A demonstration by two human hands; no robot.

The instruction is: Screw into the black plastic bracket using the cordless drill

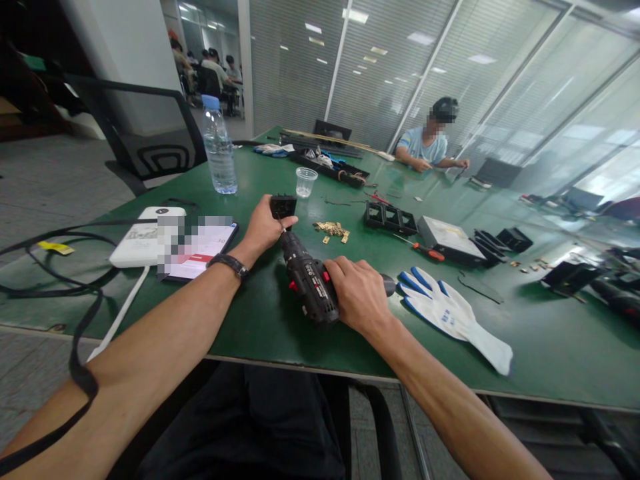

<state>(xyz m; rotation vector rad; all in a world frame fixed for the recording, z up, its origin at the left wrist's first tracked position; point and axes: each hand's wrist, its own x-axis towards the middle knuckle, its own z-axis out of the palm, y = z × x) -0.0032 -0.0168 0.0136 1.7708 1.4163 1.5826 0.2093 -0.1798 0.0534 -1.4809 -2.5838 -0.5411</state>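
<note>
My right hand (361, 293) is wrapped round the grip of a black cordless drill (307, 277) with red buttons, low over the green table. The drill lies sideways, its chuck pointing away and to the left. In my left hand (265, 230) is a small black plastic block (283, 206), held between thumb and fingers. The drill's bit reaches the near side of the block; whether it touches a screw I cannot tell. Just right of the block lies a pile of small brass plates (333, 230). A white glove with blue fingertips (445, 310) lies right of the drill.
Left are a water bottle (219, 147), a phone (200, 250), a white power bank (147, 237) and loose cables. A plastic cup (305, 181), black frame (390, 218), screwdriver (425, 251) and metal box (450, 239) stand beyond. Another person (425, 143) sits across the table.
</note>
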